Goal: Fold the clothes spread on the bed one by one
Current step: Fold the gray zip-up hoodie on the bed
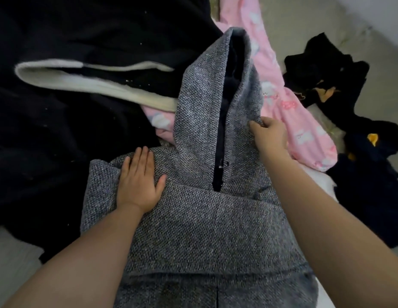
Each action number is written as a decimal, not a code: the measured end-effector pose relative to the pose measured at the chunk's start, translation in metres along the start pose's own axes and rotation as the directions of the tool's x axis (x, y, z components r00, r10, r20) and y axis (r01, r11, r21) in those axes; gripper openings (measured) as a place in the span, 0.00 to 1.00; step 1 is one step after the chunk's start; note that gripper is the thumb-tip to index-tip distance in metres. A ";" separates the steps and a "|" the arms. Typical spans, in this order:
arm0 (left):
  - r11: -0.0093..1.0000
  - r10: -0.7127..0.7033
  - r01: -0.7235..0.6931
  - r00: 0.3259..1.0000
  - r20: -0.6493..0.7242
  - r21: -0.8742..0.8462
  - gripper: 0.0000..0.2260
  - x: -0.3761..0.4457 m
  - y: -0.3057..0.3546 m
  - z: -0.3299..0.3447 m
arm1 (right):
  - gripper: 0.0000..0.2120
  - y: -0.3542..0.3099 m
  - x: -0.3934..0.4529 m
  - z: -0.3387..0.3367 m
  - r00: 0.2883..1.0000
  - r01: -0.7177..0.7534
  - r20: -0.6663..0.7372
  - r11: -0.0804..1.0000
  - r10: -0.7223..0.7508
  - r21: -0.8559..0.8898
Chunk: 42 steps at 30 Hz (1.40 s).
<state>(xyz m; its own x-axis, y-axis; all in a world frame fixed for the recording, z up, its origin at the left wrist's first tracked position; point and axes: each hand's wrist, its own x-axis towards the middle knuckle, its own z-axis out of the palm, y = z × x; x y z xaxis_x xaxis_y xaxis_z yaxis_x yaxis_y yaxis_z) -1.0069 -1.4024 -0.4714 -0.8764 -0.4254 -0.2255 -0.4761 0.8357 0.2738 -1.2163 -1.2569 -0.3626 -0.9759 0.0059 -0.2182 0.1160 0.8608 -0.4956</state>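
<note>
A grey knitted hoodie [207,223] lies flat on the bed in front of me, its hood [200,101] stretched away from me with a dark lining showing in the opening. My left hand [139,181] lies flat with straight fingers on the hoodie's left shoulder. My right hand [269,134] pinches the right edge of the hood near its base.
A large black garment with a white band [67,78] covers the left side. A pink printed garment [289,107] lies right of the hood. Dark clothes with yellow marks [353,130] are heaped at the right. Pale bed sheet [304,25] shows at the back.
</note>
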 end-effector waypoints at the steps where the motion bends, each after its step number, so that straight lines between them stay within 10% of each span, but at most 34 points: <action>1: 1.000 0.005 -0.005 1.000 0.009 0.012 0.41 0.000 0.000 0.000 | 0.10 0.003 -0.014 -0.006 0.998 0.060 -0.008 0.998 -0.060 0.025; 7: 0.935 -0.027 0.006 0.998 -0.055 -0.354 0.32 -0.011 -0.001 -0.017 | 0.05 0.043 -0.109 -0.042 0.881 0.471 0.068 0.881 -0.467 -0.044; 11: 0.424 -0.374 0.189 0.927 0.019 -0.886 0.20 -0.029 0.005 -0.052 | 0.09 0.098 -0.165 -0.059 0.608 0.792 0.247 0.553 -0.755 -0.259; 15: 0.035 -0.394 0.200 0.903 0.171 -0.979 0.22 -0.046 0.020 -0.092 | 0.19 0.160 -0.205 -0.082 0.573 0.820 0.451 0.475 -0.685 -0.321; 20: 0.294 0.009 0.220 0.972 0.233 -0.930 0.22 -0.077 0.062 -0.101 | 0.12 0.180 -0.222 -0.082 0.669 0.738 0.511 0.566 -0.540 -0.367; 26: 0.867 0.190 0.125 0.811 0.554 -0.482 0.23 -0.115 0.084 -0.096 | 0.23 0.151 -0.216 -0.062 0.876 0.398 0.364 0.900 -0.315 -0.180; 29: 0.894 0.206 0.105 0.765 0.610 -0.434 0.24 -0.149 0.067 -0.086 | 0.35 0.143 -0.218 -0.059 0.867 0.358 0.472 0.856 -0.157 -0.372; 32: 0.863 0.220 0.143 0.757 0.615 -0.485 0.18 -0.177 0.051 -0.083 | 0.16 0.134 -0.222 -0.065 0.868 0.320 0.464 0.913 -0.175 -0.254; 35: 0.764 0.088 0.174 0.926 0.368 -0.621 0.12 -0.186 0.047 -0.084 | 0.15 0.128 -0.221 -0.080 0.893 0.412 0.191 0.911 -0.406 0.011; 37: 0.609 -0.083 0.166 0.986 0.146 -0.776 0.13 -0.178 0.052 -0.098 | 0.16 0.123 -0.226 -0.102 0.796 0.605 -0.111 0.788 -0.595 0.116; 39: 0.541 -0.164 0.081 0.986 -0.010 -0.837 0.11 -0.167 0.059 -0.115 | 0.13 0.129 -0.230 -0.117 0.553 0.819 -0.231 0.573 -0.801 -0.025; 42: 0.794 0.060 0.010 0.994 0.095 -0.608 0.22 -0.158 0.067 -0.118 | 0.09 0.160 -0.236 -0.122 0.288 0.920 -0.015 0.281 -0.958 -0.273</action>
<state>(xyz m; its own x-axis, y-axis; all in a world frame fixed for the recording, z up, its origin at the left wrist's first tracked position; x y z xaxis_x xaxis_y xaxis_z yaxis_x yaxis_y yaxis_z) -0.9093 -1.3202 -0.3072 -0.8927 -0.3392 -0.2967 -0.4307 0.4482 0.7833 -0.9901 -1.0585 -0.2873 -0.3947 -0.8149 0.4245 -0.9159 0.3860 -0.1107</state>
